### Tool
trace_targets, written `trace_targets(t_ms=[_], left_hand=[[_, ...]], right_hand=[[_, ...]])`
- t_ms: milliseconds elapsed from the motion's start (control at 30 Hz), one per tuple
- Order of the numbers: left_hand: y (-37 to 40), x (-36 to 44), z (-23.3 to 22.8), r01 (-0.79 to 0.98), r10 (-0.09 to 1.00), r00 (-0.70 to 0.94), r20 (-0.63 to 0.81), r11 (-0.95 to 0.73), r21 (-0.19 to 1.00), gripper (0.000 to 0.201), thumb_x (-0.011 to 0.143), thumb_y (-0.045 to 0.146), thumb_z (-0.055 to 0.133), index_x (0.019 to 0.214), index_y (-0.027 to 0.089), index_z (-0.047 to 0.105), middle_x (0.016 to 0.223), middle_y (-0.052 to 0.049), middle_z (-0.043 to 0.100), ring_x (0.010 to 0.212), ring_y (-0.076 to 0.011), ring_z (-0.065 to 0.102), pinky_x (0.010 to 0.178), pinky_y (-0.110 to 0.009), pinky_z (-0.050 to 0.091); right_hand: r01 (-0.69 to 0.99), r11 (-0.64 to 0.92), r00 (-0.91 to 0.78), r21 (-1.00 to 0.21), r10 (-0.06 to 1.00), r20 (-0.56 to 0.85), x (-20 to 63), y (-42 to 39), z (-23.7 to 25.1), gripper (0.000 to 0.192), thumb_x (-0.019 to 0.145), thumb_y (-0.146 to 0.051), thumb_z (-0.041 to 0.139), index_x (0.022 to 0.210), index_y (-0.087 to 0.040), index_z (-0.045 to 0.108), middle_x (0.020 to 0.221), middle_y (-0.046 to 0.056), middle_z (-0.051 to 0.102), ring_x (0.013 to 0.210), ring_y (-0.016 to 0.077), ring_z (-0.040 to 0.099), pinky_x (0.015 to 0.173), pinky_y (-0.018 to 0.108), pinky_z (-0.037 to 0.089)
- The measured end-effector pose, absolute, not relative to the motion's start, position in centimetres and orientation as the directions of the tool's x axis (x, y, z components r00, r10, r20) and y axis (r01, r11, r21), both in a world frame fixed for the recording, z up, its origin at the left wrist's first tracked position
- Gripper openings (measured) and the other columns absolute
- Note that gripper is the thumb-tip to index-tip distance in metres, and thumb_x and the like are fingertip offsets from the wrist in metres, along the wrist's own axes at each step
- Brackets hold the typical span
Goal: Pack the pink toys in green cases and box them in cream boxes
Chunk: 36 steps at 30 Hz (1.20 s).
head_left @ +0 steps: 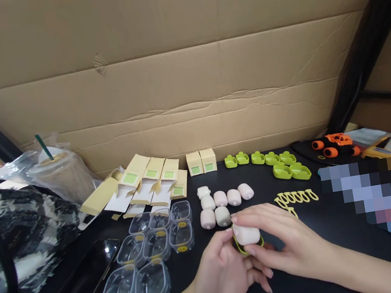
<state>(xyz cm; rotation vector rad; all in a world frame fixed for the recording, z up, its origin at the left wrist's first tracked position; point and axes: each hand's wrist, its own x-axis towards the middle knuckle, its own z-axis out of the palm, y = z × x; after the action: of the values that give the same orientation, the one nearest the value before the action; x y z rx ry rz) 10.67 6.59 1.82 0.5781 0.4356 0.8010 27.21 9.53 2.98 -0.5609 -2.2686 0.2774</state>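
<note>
My left hand [222, 268] supports a small green holder [242, 250] from below, its thumb at the near left edge. My right hand [287, 236] grips a pale pink rounded case [247, 234] between thumb and fingers, over the holder. Whether the case sits fully inside it I cannot tell, as fingers cover part of both. Just beyond my hands lie several similar cases in white, pink and grey, including a grey case [223, 216] and a pink case [207, 219]. Pale yellow rings [296, 197] lie in a row to the right of them.
Several clear plastic cups [151, 284] stand to the left. Opened cardboard boxes [136, 170] lie behind them, with two closed boxes [201, 162] at the back. Green holders [272, 158] line the back right, near an orange toy [339, 140]. A phone [87, 282] and a drink cup [61, 175] are at left.
</note>
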Motion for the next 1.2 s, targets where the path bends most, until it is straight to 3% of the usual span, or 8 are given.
trace_targets(t_ms=[233,367,467,700,800,933,1033,1200], left_hand=[[6.2,11.0,1.7,-0.576,0.790,0.595,-0.144,0.545,0.609,0.040,0.086,0.033,0.036,0.086,0.007,0.067,0.069,-0.008,0.063,0.068,-0.0197,0.062,0.074,-0.036,0.046],[6.1,11.3,1.6,-0.565,0.799,0.583,-0.146,0.528,0.634,0.043,0.088,0.029,0.030,0.093,0.006,0.066,0.074,-0.008,0.063,0.065,-0.0182,0.060,0.071,-0.036,0.046],[6.0,11.5,1.8,-0.574,0.807,0.579,-0.122,0.509,0.641,0.041,0.089,0.026,0.028,0.101,0.010,0.064,0.081,-0.009,0.064,0.073,-0.0205,0.061,0.069,-0.035,0.046],[5.9,11.4,1.8,-0.576,0.777,0.609,-0.159,0.571,0.585,0.034,0.087,0.028,0.037,0.107,0.015,0.060,0.090,-0.007,0.065,0.090,-0.0223,0.059,0.086,-0.037,0.039],[6.2,11.3,1.7,-0.591,0.760,0.629,-0.162,0.603,0.536,0.034,0.083,0.022,0.035,0.104,0.013,0.061,0.090,-0.008,0.065,0.093,-0.0223,0.057,0.088,-0.036,0.037],[6.4,11.0,1.7,-0.607,0.743,0.663,-0.094,0.607,0.513,0.031,0.076,0.024,0.039,0.092,0.013,0.064,0.086,-0.007,0.064,0.091,-0.0232,0.057,0.085,-0.036,0.038],[6.4,10.9,1.9,-0.609,0.760,0.646,-0.066,0.566,0.555,0.027,0.074,0.024,0.042,0.084,0.013,0.065,0.079,-0.005,0.063,0.084,-0.0224,0.057,0.080,-0.035,0.039],[6.1,11.1,2.1,-0.583,0.798,0.593,-0.101,0.513,0.630,0.027,0.078,0.024,0.041,0.083,0.010,0.064,0.070,-0.004,0.059,0.070,-0.0192,0.057,0.071,-0.033,0.040]], right_hand=[[0.302,0.885,-0.545,-0.355,0.466,0.697,27.0,9.4,2.9,0.035,0.081,-0.022,0.067,0.115,-0.020,0.058,0.099,0.007,0.070,0.087,0.0196,0.065,0.073,0.031,0.053],[0.283,0.907,-0.504,-0.310,0.416,0.757,26.9,9.3,3.2,0.034,0.077,-0.014,0.066,0.111,-0.019,0.061,0.095,0.006,0.072,0.079,0.0176,0.066,0.067,0.028,0.054],[0.318,0.906,-0.479,-0.279,0.407,0.778,26.7,8.9,3.4,0.036,0.071,-0.011,0.064,0.106,-0.019,0.064,0.090,0.005,0.072,0.070,0.0160,0.064,0.059,0.025,0.052],[0.391,0.872,-0.520,-0.294,0.473,0.711,26.2,8.2,3.6,0.032,0.064,-0.013,0.057,0.093,-0.022,0.067,0.076,0.001,0.065,0.061,0.0151,0.057,0.051,0.025,0.046],[0.401,0.855,-0.544,-0.328,0.511,0.666,26.1,8.3,3.6,0.035,0.062,-0.012,0.054,0.093,-0.022,0.066,0.078,0.001,0.065,0.065,0.0157,0.057,0.053,0.024,0.046],[0.378,0.870,-0.582,-0.316,0.488,0.650,26.3,8.5,3.3,0.034,0.073,-0.020,0.060,0.108,-0.022,0.061,0.089,0.004,0.067,0.073,0.0178,0.060,0.058,0.026,0.050],[0.373,0.857,-0.578,-0.355,0.514,0.634,26.6,8.6,3.1,0.039,0.081,-0.024,0.063,0.118,-0.020,0.054,0.091,0.006,0.066,0.075,0.0178,0.061,0.060,0.027,0.052],[0.313,0.845,-0.575,-0.433,0.532,0.622,26.9,8.6,3.4,0.030,0.084,-0.018,0.061,0.113,-0.022,0.054,0.095,0.005,0.066,0.081,0.0173,0.062,0.067,0.028,0.053]])
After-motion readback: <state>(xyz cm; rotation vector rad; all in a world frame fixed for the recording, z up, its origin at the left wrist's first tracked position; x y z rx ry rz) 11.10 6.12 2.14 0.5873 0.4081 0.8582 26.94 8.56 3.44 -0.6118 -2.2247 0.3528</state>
